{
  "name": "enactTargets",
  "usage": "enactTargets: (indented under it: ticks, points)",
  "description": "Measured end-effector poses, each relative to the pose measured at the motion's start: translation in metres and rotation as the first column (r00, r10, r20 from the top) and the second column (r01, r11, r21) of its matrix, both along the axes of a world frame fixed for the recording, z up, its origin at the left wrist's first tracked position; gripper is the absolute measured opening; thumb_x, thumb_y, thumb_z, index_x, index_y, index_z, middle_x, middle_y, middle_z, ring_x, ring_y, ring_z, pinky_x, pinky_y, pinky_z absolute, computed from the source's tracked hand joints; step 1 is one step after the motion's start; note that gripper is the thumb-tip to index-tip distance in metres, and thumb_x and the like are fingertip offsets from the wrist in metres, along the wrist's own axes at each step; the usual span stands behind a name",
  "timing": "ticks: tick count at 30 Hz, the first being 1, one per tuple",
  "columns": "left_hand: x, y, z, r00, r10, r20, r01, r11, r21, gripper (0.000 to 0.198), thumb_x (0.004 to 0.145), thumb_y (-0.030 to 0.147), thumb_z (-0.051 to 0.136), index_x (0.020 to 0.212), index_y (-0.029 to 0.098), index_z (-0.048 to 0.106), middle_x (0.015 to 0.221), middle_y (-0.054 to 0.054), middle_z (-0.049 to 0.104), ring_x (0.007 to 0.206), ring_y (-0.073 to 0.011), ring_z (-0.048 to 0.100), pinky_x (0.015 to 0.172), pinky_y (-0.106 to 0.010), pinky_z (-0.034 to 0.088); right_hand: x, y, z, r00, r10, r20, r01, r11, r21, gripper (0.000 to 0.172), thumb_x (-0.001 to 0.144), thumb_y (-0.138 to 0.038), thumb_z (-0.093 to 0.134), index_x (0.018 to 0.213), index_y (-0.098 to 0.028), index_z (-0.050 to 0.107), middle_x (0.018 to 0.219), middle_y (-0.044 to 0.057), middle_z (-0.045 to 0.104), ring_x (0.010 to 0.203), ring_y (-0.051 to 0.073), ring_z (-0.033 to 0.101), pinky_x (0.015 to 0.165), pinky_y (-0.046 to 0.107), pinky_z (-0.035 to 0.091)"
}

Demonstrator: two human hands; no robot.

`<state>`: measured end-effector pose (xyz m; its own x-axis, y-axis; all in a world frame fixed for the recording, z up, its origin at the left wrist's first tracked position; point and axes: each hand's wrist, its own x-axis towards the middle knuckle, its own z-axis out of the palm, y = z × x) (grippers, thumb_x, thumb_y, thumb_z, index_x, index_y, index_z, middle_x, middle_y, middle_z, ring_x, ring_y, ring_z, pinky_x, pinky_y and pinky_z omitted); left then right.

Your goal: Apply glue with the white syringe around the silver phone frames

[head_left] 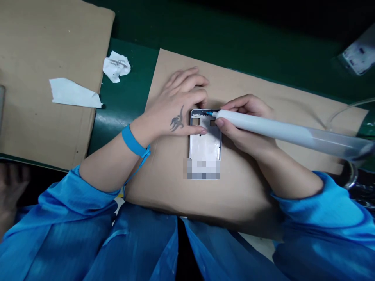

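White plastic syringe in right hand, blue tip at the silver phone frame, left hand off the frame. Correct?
No: the head view shows the left hand on the silver phone frame. The white plastic syringe in the right hand is as stated.

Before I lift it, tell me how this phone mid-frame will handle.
The phone mid-frame looks thin with cut-out windows, so it is probably light and fairly stiff, though it may flex a little. Its shiny silver rim could feel slippery. Lying flat on the cardboard sheet under the left hand, it seems unlikely to roll or tip.

phone frame (205, 140) blurred at lower end
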<state>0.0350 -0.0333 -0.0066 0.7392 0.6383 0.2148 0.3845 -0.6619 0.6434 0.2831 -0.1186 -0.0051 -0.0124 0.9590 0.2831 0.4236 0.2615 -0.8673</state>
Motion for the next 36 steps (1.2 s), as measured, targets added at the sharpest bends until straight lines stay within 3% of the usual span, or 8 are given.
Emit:
enactTargets:
  ticks: [5,10,16,26,36]
  points:
    - [-0.0005,-0.0013,0.0007,1.0,0.004,-0.003,-0.004,1.0,0.009,0.057,0.081,0.074,0.092,0.116,0.03,0.079,0.163,-0.012,0.066,0.173,-0.0489,0.037,0.144,-0.072,0.028,0.0005,-0.0006,0.004,1.0,0.028,0.013,-0.028,0.999,-0.023,0.028,0.091,-0.056,0.095,0.1,-0.034,0.079,0.087,0.001,0.08,0.07,0.02,0.071,0.06,0.038,0.057]
    - [-0.0003,-0.0027,0.0018,1.0,0.012,0.012,-0.012,1.0,0.008,0.053,0.083,0.07,0.092,0.114,0.029,0.079,0.162,-0.013,0.066,0.172,-0.0483,0.038,0.145,-0.069,0.027,0.0001,0.0014,0.0026,1.0,0.006,0.027,-0.005,0.999,-0.035,0.037,0.085,-0.06,0.098,0.097,-0.031,0.078,0.085,0.001,0.08,0.068,0.019,0.07,0.06,0.036,0.057]
    - [0.0016,0.0,0.0037,0.999,0.02,0.031,-0.018,0.997,-0.078,0.058,0.074,0.076,0.096,0.107,0.032,0.079,0.159,-0.01,0.068,0.172,-0.0518,0.038,0.146,-0.074,0.025,-0.0012,0.0005,0.0057,1.0,0.008,0.011,-0.007,0.997,-0.075,0.033,0.084,-0.053,0.1,0.096,-0.03,0.078,0.087,0.002,0.081,0.069,0.02,0.071,0.059,0.036,0.057]
    - [0.0,0.0009,0.0052,0.999,0.003,-0.045,-0.003,1.0,-0.004,0.064,0.08,0.087,0.086,0.112,0.032,0.077,0.162,-0.012,0.067,0.174,-0.0485,0.037,0.145,-0.073,0.029,0.0019,0.001,0.0067,1.0,0.021,-0.007,-0.021,0.995,-0.101,0.038,0.081,-0.058,0.103,0.092,-0.033,0.076,0.088,0.003,0.08,0.07,0.021,0.07,0.058,0.039,0.056]
    - [0.0005,0.0006,0.0054,0.998,0.006,-0.058,-0.005,1.0,0.006,0.062,0.08,0.084,0.088,0.112,0.033,0.077,0.163,-0.011,0.066,0.174,-0.0482,0.038,0.145,-0.073,0.031,0.0038,0.0017,0.0029,1.0,0.028,0.012,-0.026,0.993,-0.116,0.046,0.084,-0.074,0.095,0.093,-0.033,0.075,0.087,0.004,0.08,0.07,0.023,0.073,0.057,0.039,0.059]
